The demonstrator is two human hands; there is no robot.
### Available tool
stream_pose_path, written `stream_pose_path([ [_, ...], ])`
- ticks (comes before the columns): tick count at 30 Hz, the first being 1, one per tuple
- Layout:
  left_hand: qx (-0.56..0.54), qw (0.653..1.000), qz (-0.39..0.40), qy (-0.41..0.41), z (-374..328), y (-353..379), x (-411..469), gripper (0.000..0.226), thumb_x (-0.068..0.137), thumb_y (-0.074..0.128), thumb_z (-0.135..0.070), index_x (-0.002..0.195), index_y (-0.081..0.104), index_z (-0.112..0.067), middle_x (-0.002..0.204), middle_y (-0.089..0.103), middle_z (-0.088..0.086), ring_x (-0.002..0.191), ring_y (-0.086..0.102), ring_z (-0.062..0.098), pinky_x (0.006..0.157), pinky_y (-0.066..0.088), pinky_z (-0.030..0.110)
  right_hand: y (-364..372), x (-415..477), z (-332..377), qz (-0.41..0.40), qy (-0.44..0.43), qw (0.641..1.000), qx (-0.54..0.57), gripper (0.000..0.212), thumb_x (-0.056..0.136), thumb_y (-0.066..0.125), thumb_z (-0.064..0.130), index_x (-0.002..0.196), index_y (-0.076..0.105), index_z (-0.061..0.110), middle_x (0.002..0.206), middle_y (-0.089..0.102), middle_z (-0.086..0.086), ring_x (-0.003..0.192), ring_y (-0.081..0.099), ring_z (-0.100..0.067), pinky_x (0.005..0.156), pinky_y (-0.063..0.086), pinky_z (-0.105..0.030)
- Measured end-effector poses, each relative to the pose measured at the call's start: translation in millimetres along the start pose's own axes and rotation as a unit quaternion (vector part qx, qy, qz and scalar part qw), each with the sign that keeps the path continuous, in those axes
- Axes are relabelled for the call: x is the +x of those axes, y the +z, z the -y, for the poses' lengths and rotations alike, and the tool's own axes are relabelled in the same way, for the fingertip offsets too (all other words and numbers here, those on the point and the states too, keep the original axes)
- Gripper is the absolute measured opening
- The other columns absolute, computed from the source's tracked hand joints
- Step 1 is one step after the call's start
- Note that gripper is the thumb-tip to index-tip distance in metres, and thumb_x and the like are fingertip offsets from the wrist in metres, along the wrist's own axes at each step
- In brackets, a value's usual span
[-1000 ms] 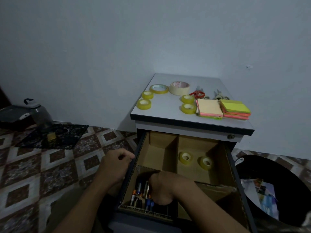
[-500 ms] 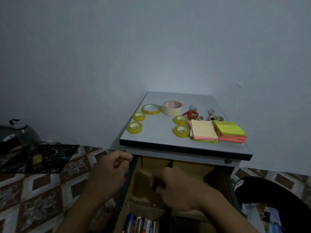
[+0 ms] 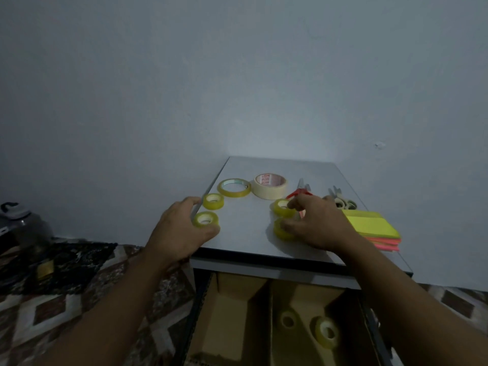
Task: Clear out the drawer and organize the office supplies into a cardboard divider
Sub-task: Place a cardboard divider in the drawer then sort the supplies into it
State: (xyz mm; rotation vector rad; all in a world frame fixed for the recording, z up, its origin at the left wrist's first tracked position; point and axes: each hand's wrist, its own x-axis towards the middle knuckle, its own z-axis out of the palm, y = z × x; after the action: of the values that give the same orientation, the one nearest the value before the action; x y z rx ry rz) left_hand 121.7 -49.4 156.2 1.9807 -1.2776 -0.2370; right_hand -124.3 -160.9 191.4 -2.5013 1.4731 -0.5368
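Observation:
On the grey cabinet top [image 3: 248,241], my left hand [image 3: 179,231] curls round a small yellow tape roll [image 3: 205,220] at the left edge. My right hand [image 3: 317,224] has its fingertips on a second small roll [image 3: 280,206] and its thumb on a third [image 3: 280,232], which is partly hidden under the hand. Another small roll [image 3: 213,201], a large clear tape ring [image 3: 233,188] and a wide masking tape roll [image 3: 270,186] lie further back. Below, the open drawer holds the cardboard divider [image 3: 269,310], with two small rolls [image 3: 287,319] [image 3: 326,332] in its right compartment.
Red scissors [image 3: 299,192], grey scissors [image 3: 340,200] and stacked sticky notes [image 3: 372,225] lie on the right of the cabinet top. At the far left a plastic jug [image 3: 21,225] stands by a dark cloth [image 3: 66,260] on the patterned tile floor.
Both hands have risen from the drawer to the cabinet top. The left now grips a small roll and the right rests on two others. The view has tilted up.

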Motion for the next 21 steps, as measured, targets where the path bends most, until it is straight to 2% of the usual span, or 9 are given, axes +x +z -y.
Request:
stream_pose_path([
  [6,0.026,1.0,0.008,0.015,6.4,5.1,8.8,0.053,0.078,0.08,-0.037,0.124,0.061,-0.02,0.116,0.065,0.0,0.097,0.057,0.014,0.078,0.041,0.023,9.9,-0.1,0.0,0.03,-0.015,0.996,-0.082,0.061,0.075,0.064,0.068,0.125,0.054,0.034,0.126,0.058,-0.001,0.124,0.042,-0.029,0.099,0.037,-0.046],
  [9,0.008,1.0,-0.006,0.028,6.0,7.1,11.3,0.045,0.078,0.08,-0.035,0.118,0.063,-0.021,0.107,0.066,-0.004,0.092,0.06,0.012,0.074,0.043,0.023,11.9,3.3,0.3,0.017,-0.028,0.995,-0.091,0.059,0.077,0.064,0.064,0.126,0.056,0.032,0.124,0.059,-0.001,0.122,0.044,-0.028,0.098,0.036,-0.046],
  [12,-0.026,0.999,-0.027,0.033,3.9,6.2,20.5,0.035,0.078,0.08,-0.034,0.107,0.062,-0.026,0.093,0.063,-0.015,0.081,0.056,-0.003,0.064,0.042,0.016,7.6,17.6,-1.9,-0.006,-0.03,0.999,-0.039,0.057,0.078,0.067,0.056,0.127,0.059,0.029,0.123,0.063,-0.002,0.117,0.051,-0.027,0.098,0.044,-0.045],
  [14,-0.041,0.998,-0.04,0.038,0.3,4.3,32.1,0.033,0.078,0.08,-0.034,0.104,0.06,-0.03,0.092,0.061,-0.018,0.08,0.055,-0.005,0.066,0.043,0.019,2.0,31.3,-2.2,-0.024,-0.02,0.999,0.012,0.057,0.077,0.071,0.049,0.127,0.062,0.025,0.122,0.065,-0.005,0.112,0.056,-0.027,0.096,0.048,-0.045],
  [18,-0.049,0.997,-0.044,0.033,-4.4,4.9,63.8,0.047,0.074,0.083,-0.032,0.116,0.062,-0.025,0.102,0.064,-0.006,0.091,0.062,0.013,0.077,0.046,0.023,-3.8,58.4,-2.3,-0.018,-0.01,0.998,0.051,0.056,0.08,0.074,0.033,0.131,0.06,0.015,0.124,0.063,-0.009,0.109,0.059,-0.027,0.092,0.052,-0.042],
  [21,-0.047,0.998,-0.031,0.03,-2.5,11.3,81.8,0.047,0.073,0.084,-0.027,0.115,0.063,-0.021,0.104,0.065,-0.002,0.093,0.063,0.016,0.078,0.047,0.025,-1.9,69.8,-2.2,0.002,-0.01,0.998,0.06,0.053,0.082,0.073,0.029,0.13,0.061,0.011,0.121,0.064,-0.009,0.104,0.06,-0.025,0.088,0.054,-0.038],
])
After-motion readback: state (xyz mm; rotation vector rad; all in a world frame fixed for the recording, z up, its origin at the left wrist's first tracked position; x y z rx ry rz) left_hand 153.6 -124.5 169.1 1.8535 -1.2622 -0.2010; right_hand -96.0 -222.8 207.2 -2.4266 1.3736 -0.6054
